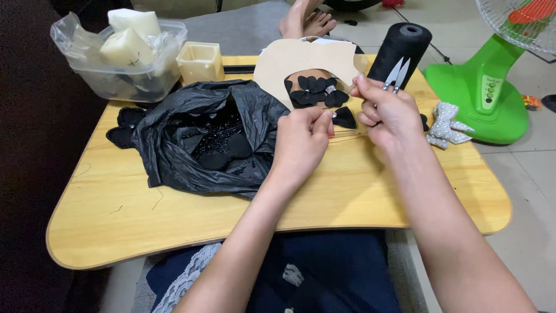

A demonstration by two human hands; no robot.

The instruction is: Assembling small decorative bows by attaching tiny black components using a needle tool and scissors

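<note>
Frame centre: left hand (pixel 301 139) pinches small black bow piece (pixel 345 117); right hand (pixel 387 110) grips thread snips (pixel 397 75). Finished black bows (pixel 315 91) on card above; more pieces in black bag (pixel 214 136), left.

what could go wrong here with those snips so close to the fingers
The right hand holds thread snips with blades pointing up while both hands pinch at a small black fabric piece; a slip might nick the left hand. The tall black thread cone stands just behind and could be knocked over.
</note>
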